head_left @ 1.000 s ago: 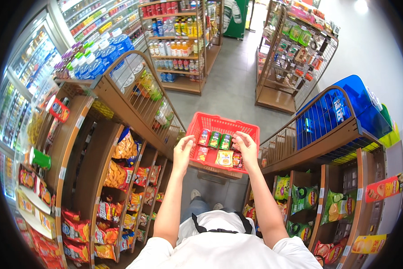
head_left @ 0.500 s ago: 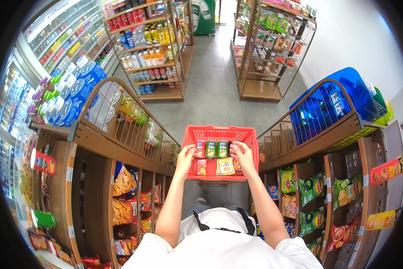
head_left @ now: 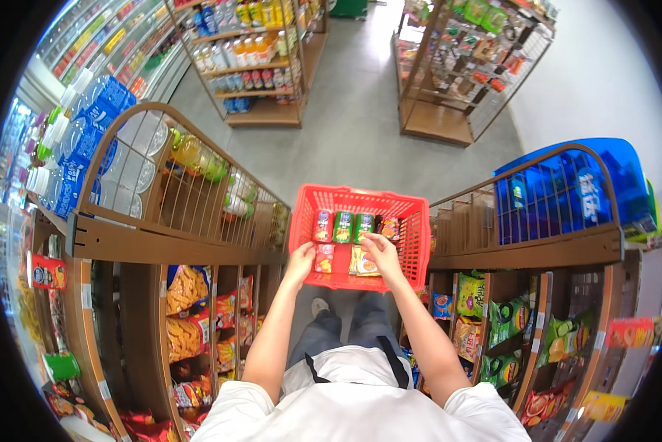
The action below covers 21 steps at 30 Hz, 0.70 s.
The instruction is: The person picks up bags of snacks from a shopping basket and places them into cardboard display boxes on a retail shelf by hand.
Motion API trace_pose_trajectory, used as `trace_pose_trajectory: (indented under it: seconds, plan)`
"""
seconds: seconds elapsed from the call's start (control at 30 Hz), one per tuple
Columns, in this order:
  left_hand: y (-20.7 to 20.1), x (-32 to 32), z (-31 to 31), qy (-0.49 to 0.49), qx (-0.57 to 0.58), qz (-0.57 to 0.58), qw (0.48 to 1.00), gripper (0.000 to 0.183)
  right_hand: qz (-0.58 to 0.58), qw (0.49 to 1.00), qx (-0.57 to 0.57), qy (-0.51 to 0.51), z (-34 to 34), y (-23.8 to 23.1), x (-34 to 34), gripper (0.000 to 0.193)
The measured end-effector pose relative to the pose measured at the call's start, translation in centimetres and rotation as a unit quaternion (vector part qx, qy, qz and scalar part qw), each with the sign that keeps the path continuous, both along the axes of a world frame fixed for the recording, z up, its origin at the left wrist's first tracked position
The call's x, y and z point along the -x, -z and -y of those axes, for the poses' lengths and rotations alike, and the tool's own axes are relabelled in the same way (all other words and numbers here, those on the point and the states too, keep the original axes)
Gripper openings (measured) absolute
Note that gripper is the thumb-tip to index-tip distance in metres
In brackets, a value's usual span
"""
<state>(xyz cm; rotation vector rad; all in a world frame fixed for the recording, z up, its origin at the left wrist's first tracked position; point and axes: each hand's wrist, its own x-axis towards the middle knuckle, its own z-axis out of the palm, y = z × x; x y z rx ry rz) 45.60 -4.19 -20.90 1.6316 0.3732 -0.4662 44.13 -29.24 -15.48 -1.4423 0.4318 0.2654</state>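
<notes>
In front of me is a red plastic shopping basket point(head_left: 323, 278). Along its far side stand a red canister point(head_left: 323, 226), a green canister point(head_left: 342, 227) and a second green canister point(head_left: 362, 223), with a red pack point(head_left: 390, 228) at their right. Nearer lie a red packet point(head_left: 324, 259) and a yellow-and-white packet point(head_left: 357, 262). My left hand point(head_left: 300, 264) is at the basket's left side, its loosely bent fingers beside the red packet. Over the yellow-and-white packet is my right hand point(head_left: 382, 254), thumb and fingers apart, partly covering it; whether it touches it I cannot tell.
Brown shelves flank me, with snack bags on the left point(head_left: 188, 335) and chip bags on the right point(head_left: 503, 324). Large water bottles point(head_left: 88, 140) stand on the left shelf top, a blue bin point(head_left: 603, 169) on the right. Ahead, a drinks rack point(head_left: 264, 114) and a wire rack point(head_left: 441, 121) border a grey floor point(head_left: 353, 140).
The view has tilted lower and closer over the basket. My right hand has moved from the far right canisters to the yellow-and-white packet; my left hand has come down beside the red packet.
</notes>
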Motion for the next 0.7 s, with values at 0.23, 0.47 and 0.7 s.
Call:
trace_pose_trajectory:
  seconds: [0.23,0.47,0.7]
  plan:
    - [2.5,-0.7,1.7,0.001,-0.060,-0.057,0.997,0.048,-0.065,0.995,-0.024,-0.074,-1.0,5.1,-1.7,0.037]
    - [10.5,-1.8,2.4,0.034,-0.038,-0.134,0.990,0.044,-0.144,0.985,-0.034,-0.093,-1.8,10.6,-2.0,0.037]
    - [17.5,-1.6,0.7,0.008,-0.048,-0.192,0.980,0.032,-0.240,0.966,-0.057,-0.074,-2.0,15.2,-2.5,0.038]
